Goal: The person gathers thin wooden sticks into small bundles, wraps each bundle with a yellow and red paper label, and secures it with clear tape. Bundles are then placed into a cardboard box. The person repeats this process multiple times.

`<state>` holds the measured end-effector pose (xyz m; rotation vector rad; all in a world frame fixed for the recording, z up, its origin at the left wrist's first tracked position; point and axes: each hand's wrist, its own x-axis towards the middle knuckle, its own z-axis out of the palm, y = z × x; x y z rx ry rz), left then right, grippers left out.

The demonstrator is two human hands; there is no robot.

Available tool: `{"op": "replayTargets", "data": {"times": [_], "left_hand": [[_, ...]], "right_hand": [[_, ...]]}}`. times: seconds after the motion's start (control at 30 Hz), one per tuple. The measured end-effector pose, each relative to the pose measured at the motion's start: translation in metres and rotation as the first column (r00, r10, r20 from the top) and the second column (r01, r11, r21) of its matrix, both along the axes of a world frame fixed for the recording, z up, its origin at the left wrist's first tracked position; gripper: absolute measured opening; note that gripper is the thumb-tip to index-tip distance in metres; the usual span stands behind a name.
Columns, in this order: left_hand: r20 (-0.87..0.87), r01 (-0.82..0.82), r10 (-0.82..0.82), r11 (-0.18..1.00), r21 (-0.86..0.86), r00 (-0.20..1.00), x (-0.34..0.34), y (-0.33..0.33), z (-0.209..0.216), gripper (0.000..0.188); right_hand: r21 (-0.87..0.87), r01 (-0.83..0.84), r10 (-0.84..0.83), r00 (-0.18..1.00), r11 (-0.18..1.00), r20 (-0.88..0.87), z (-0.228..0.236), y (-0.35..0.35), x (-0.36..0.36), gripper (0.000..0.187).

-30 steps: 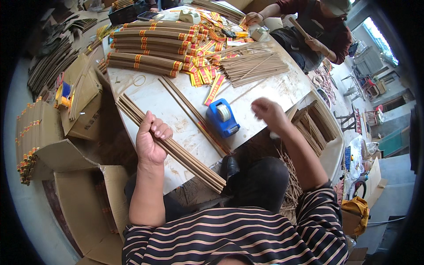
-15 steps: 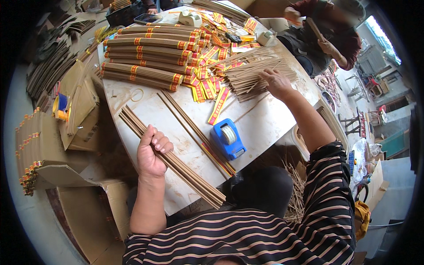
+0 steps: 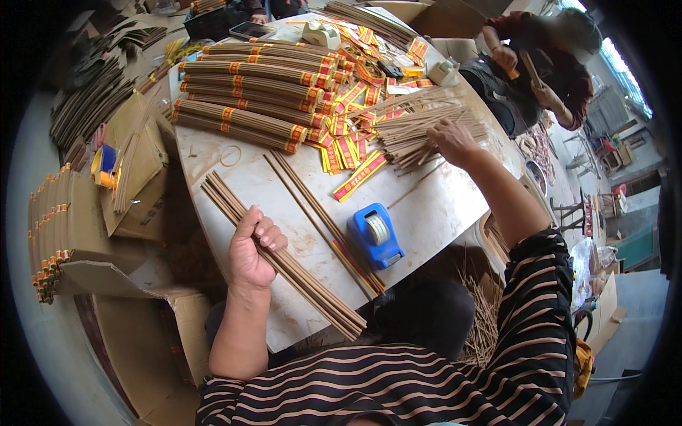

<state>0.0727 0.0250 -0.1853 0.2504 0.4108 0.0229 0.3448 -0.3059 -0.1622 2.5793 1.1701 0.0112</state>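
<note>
My left hand [image 3: 254, 248] is closed around a bundle of thin brown incense sticks [image 3: 320, 302], held slantwise above the table's near left side. My right hand [image 3: 455, 144] reaches into a loose heap of incense sticks [image 3: 405, 135] at the right, its bent fingers closed on some of them; the fingertips are partly hidden. Between my hands, several incense sticks [image 3: 305, 202] lie in a narrow row, with a red and yellow label [image 3: 348, 259] at their near end. Just right of them stands a blue tape dispenser [image 3: 376, 234].
Banded incense bundles [image 3: 241, 117] are stacked at the far left of the white table [image 3: 298, 326]. Red and yellow paper labels [image 3: 341, 153] lie scattered beside them. An open cardboard box [image 3: 135, 334] stands at my left. Another person [image 3: 547, 71] works at the far right.
My right hand's fingers have bent down into the loose heap, and sticks there have shifted. My left hand keeps its bundle. The whole view has shifted slightly.
</note>
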Motion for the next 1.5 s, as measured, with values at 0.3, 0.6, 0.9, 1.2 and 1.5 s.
{"op": "replayTargets", "data": {"times": [0.3, 0.6, 0.9, 1.2, 1.5], "left_hand": [[0.032, -0.008, 0.009, 1.000, -0.028, 0.999, -0.002, -0.002, 0.002, 0.019], [0.068, 0.003, 0.000, 0.999, -0.035, 0.998, -0.010, 0.002, 0.001, 0.023], [0.099, 0.029, -0.020, 0.996, -0.085, 0.995, -0.018, -0.002, 0.009, 0.022], [0.093, 0.052, -0.046, 0.996, -0.070, 0.995, -0.030, -0.017, 0.020, 0.029], [0.220, -0.047, 0.047, 0.999, -0.006, 0.974, -0.034, -0.005, -0.005, 0.025]], "right_hand": [[0.099, -0.174, 0.150, 0.966, 0.980, 0.211, 0.004, -0.006, 0.001, 0.008], [0.174, -0.269, 0.199, 0.919, 0.947, 0.340, 0.032, 0.015, -0.009, 0.014], [0.408, -0.147, 0.070, 0.978, 0.901, 0.198, 0.088, 0.085, -0.063, 0.019], [0.288, 0.605, 0.201, 0.209, 0.742, -0.957, 0.084, 0.201, -0.201, 0.027], [0.497, 0.679, 0.230, 0.449, 0.540, -0.864, 0.043, 0.242, -0.241, 0.028]]}}
